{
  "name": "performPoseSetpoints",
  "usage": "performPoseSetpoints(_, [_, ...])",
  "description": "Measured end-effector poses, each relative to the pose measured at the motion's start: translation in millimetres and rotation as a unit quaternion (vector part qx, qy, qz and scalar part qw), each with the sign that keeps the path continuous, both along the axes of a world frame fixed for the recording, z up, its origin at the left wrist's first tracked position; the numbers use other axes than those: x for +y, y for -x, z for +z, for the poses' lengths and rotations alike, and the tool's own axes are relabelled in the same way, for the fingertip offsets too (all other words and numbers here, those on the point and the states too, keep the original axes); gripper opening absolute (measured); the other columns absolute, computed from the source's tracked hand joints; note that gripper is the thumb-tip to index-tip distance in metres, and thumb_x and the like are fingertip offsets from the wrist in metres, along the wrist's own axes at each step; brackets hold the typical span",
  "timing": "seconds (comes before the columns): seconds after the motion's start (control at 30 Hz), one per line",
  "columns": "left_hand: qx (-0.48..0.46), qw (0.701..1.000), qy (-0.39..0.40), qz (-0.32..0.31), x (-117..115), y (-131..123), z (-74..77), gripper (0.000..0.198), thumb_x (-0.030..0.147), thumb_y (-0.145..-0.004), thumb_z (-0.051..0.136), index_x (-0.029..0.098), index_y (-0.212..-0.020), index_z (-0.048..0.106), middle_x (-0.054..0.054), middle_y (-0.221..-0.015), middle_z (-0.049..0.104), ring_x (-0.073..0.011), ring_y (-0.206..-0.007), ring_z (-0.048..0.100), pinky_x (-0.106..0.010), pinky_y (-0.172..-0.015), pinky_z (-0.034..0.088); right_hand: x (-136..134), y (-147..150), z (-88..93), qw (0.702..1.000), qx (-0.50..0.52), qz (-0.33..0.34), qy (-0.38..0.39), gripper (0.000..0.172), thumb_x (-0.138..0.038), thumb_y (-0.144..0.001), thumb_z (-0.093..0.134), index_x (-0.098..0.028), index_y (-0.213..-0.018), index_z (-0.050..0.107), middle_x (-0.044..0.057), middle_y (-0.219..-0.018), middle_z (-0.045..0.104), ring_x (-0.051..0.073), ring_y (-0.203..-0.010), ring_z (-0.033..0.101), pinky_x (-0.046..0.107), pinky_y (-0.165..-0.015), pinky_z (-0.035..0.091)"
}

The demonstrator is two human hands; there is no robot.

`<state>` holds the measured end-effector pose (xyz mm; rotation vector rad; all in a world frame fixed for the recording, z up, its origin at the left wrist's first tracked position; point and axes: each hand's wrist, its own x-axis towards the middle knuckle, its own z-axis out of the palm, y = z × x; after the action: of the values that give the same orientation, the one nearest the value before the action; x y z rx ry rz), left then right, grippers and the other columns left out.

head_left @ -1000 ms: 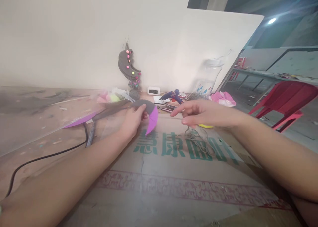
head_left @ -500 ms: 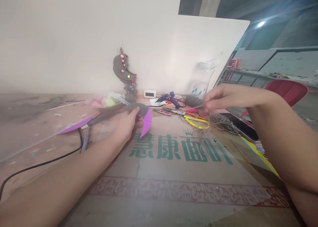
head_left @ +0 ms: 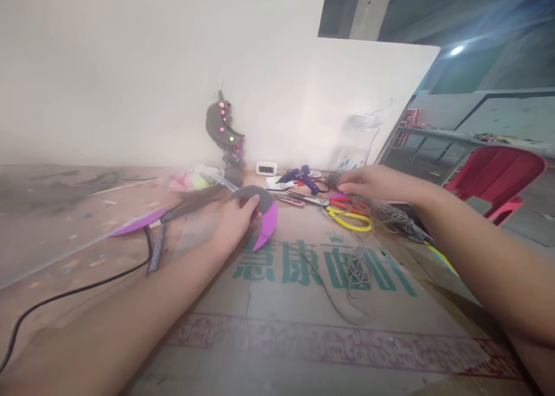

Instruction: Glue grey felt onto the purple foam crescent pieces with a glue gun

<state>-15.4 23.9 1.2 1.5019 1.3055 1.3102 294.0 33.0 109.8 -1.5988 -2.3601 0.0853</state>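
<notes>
A purple crescent, partly wrapped in grey yarn, is pinched in my left hand over the printed cardboard. My right hand is closed on grey yarn near the table's back, just left of the clear jar. From the crescent's side a loose strand curves across the cardboard to a small tangle of yarn. More grey yarn lies under and beside my right wrist. Yellow-handled scissors and red-handled ones lie just below that hand.
Behind are a blue glue gun, a white clock and a clear jar. A finished-looking grey moon ornament hangs on the wall. A black cable and a purple piece lie left. A red chair stands right.
My right hand has moved slightly left and down towards the yarn at the back. A yarn tangle now rests on the cardboard. The camera view has shifted a little.
</notes>
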Motion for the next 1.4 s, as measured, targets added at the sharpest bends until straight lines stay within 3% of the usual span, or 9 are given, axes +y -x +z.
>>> performPoseSetpoints(0.07, [0.003,1.000,0.000,-0.006,1,-1,-0.1,0.041,0.053,-0.077,0.050,0.015,-0.062,0.056,-0.002,-0.057,0.059,-0.0125,-0.051,0.050,-0.024,-0.050,0.034,8,4,-6.1,0.999,-0.022,-0.034,0.036,0.037,-0.050,-0.082,0.051,-0.023,-0.102,0.067,0.001,-0.099,0.070,0.021,-0.087,0.064,0.029,-0.074,0.047])
performPoseSetpoints(0.17, [0.010,1.000,-0.012,-0.011,2,-2,-0.2,0.041,0.051,-0.078,0.050,0.015,-0.059,0.055,-0.003,-0.056,0.059,-0.0125,-0.050,0.051,-0.024,-0.050,0.033,19,8,-23.1,0.998,0.000,-0.065,0.018,0.046,-0.048,-0.084,0.048,-0.021,-0.119,0.059,0.005,-0.115,0.065,0.024,-0.101,0.061,0.031,-0.082,0.047])
performPoseSetpoints(0.4, [-0.001,1.000,-0.007,-0.019,4,-1,-2.4,0.039,0.051,-0.077,0.051,0.017,-0.060,0.055,-0.001,-0.054,0.057,-0.0124,-0.049,0.051,-0.025,-0.053,0.036,64,29,-47.8,1.000,0.012,-0.008,0.014,0.057,-0.047,-0.081,0.055,-0.018,-0.130,0.050,0.010,-0.124,0.059,0.028,-0.107,0.059,0.035,-0.092,0.044])
performPoseSetpoints(0.57, [-0.018,1.000,-0.006,-0.019,3,-1,-2.9,0.039,0.051,-0.076,0.052,0.016,-0.061,0.055,-0.001,-0.055,0.056,-0.0113,-0.049,0.050,-0.024,-0.052,0.036,93,54,-55.2,0.995,0.081,-0.020,0.049,0.044,-0.044,-0.076,0.064,-0.017,-0.110,0.063,0.008,-0.104,0.069,0.023,-0.092,0.064,0.030,-0.082,0.048])
performPoseSetpoints(0.8, [-0.018,1.000,-0.003,-0.015,3,-2,-0.7,0.038,0.050,-0.076,0.053,0.015,-0.060,0.055,-0.002,-0.055,0.058,-0.0122,-0.052,0.053,-0.023,-0.051,0.035,103,74,-74.6,0.985,0.155,-0.061,0.033,0.033,-0.038,-0.076,0.065,-0.014,-0.098,0.063,0.008,-0.085,0.071,0.018,-0.070,0.066,0.026,-0.064,0.051])
performPoseSetpoints(1.03, [-0.018,0.999,-0.026,-0.029,3,-3,-3.1,0.038,0.051,-0.076,0.053,0.016,-0.062,0.056,-0.002,-0.056,0.059,-0.0129,-0.053,0.053,-0.025,-0.055,0.037,67,75,-56.0,0.974,0.217,-0.062,0.008,0.022,-0.034,-0.080,0.059,-0.016,-0.092,0.062,0.006,-0.077,0.069,0.016,-0.065,0.065,0.026,-0.061,0.051])
performPoseSetpoints(1.13, [-0.018,0.999,-0.023,-0.027,3,-3,-3.2,0.038,0.051,-0.076,0.052,0.016,-0.061,0.056,-0.002,-0.056,0.059,-0.0133,-0.053,0.054,-0.025,-0.056,0.037,32,76,-51.5,0.951,0.306,0.004,-0.029,0.024,-0.035,-0.080,0.058,-0.017,-0.094,0.062,0.007,-0.088,0.070,0.017,-0.074,0.065,0.029,-0.070,0.052])
performPoseSetpoints(1.23, [-0.002,1.000,-0.019,-0.023,5,-4,-3.7,0.039,0.050,-0.077,0.050,0.017,-0.058,0.054,-0.001,-0.052,0.057,-0.0127,-0.050,0.052,-0.025,-0.055,0.037,-1,77,-55.0,0.934,0.346,0.079,-0.032,0.023,-0.037,-0.080,0.059,-0.016,-0.088,0.063,0.007,-0.092,0.069,0.017,-0.077,0.064,0.032,-0.077,0.051])
performPoseSetpoints(1.4, [0.034,0.999,-0.020,-0.015,5,-3,-2.1,0.035,0.045,-0.077,0.050,0.017,-0.056,0.053,-0.001,-0.052,0.058,-0.0124,-0.048,0.051,-0.025,-0.053,0.037,-28,77,-77.0,0.944,0.316,0.087,-0.041,0.024,-0.040,-0.075,0.063,-0.017,-0.082,0.061,0.005,-0.078,0.067,0.020,-0.072,0.062,0.034,-0.070,0.052])
